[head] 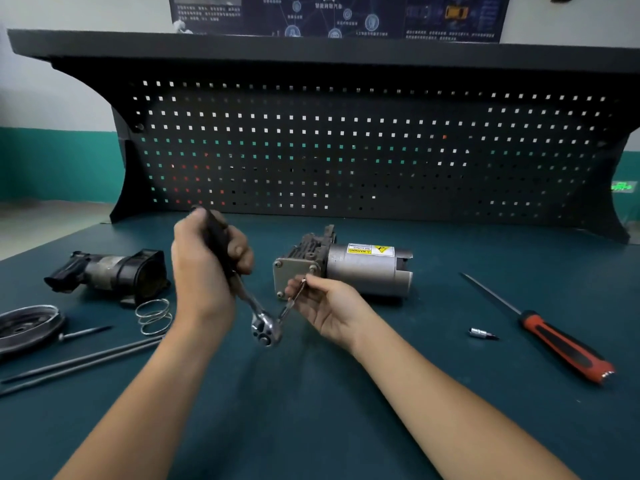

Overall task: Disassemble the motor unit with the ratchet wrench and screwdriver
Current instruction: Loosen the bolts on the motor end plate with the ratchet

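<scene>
Left hand (204, 271) grips the wrench (265, 329), right hand (332, 306) pinches a thin bolt (292, 301) at its head, both just in front of the sideways-lying motor (367, 271)

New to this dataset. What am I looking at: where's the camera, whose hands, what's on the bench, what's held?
There is no robot here. A person works bare-handed, and the single picture comes from a wide-angle camera on their head, looking down at a green workbench backed by a pegboard. The left hand grips the black handle of a ratchet wrench. The right hand pinches a thin metal piece that reaches the wrench head; I cannot tell whether it is a bolt or an extension. Behind them lies the motor unit. On the right are a screwdriver and a socket bit. On the left are a dark part, coil spring, round disc and long rods.
</scene>
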Motion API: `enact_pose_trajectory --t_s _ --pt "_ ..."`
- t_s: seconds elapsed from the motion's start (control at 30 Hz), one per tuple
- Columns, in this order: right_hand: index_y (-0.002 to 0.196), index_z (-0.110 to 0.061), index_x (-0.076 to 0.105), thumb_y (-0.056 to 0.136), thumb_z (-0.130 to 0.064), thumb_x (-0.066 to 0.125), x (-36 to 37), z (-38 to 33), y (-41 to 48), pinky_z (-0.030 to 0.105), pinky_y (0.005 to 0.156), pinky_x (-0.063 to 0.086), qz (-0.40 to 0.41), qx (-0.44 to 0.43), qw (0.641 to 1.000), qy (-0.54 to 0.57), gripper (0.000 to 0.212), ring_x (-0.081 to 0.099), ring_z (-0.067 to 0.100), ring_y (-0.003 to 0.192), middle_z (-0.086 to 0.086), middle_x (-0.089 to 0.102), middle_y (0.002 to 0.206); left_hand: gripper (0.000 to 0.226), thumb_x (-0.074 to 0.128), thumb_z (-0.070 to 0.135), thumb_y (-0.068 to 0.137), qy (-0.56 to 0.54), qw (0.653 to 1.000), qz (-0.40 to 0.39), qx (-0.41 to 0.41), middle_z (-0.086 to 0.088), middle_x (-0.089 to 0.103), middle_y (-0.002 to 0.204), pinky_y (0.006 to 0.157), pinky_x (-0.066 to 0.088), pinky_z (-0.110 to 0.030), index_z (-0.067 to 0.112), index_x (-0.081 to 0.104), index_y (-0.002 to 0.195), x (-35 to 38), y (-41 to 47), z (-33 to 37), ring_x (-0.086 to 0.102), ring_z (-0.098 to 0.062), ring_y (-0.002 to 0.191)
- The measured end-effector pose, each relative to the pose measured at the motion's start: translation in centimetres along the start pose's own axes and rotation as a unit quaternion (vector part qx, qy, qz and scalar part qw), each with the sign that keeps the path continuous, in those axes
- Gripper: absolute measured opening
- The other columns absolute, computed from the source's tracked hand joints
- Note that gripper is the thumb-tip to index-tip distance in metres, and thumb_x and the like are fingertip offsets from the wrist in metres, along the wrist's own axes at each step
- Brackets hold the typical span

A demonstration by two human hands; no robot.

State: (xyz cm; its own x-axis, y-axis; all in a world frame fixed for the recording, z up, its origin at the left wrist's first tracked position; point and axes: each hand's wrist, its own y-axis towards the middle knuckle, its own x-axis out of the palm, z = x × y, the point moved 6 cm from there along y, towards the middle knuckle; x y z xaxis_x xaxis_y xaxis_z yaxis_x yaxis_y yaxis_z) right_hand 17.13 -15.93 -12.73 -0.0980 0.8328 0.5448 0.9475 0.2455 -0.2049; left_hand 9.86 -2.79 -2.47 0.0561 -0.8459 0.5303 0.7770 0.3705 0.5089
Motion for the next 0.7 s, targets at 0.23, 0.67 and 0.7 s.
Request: enact_pose_trajectory --t_s 0.23,0.67,0.7 --pt "0.074 0.001 0.054 0.097 -0.005 0.042 0.4 -0.7 -0.5 0.018 0.04 0.05 0.019 -0.017 1.0 -0.016 0.027 0.063 0.012 0.041 0.005 0.063 0.047 0.022 0.047 0.044 0.09 0.024 0.967 -0.238 -0.088 0.0 0.063 0.068 0.055 0.054 -0.034 0.023 0.054 0.086 1.9 -0.5 -0.8 0.064 -0.017 0.063" --pt "0.079 -0.007 0.051 0.1 -0.009 0.032 -0.8 -1.1 -0.7 0.017 0.049 0.05 -0.007 -0.044 0.996 -0.071 0.028 0.063 0.001 0.051 -0.007 0.064 0.05 0.012 0.042 0.035 0.089 0.278 0.885 -0.373 0.001 0.017 0.054 0.06 0.055 0.044 -0.015 0.028 0.052 0.093 6.4 -5.6 -2.5 0.051 -0.002 0.056" --pt "0.082 -0.006 0.056 0.1 -0.015 0.034 -0.7 -1.0 -0.7 0.02 0.05 0.05 -0.006 -0.022 0.997 -0.071 0.03 0.064 0.007 0.053 -0.003 0.067 0.058 0.014 0.04 0.034 0.092 0.2 0.941 -0.273 -0.018 0.012 0.048 0.047 0.044 0.039 -0.014 0.024 0.049 0.087 5.5 -4.2 -1.8 0.045 -0.004 0.042"
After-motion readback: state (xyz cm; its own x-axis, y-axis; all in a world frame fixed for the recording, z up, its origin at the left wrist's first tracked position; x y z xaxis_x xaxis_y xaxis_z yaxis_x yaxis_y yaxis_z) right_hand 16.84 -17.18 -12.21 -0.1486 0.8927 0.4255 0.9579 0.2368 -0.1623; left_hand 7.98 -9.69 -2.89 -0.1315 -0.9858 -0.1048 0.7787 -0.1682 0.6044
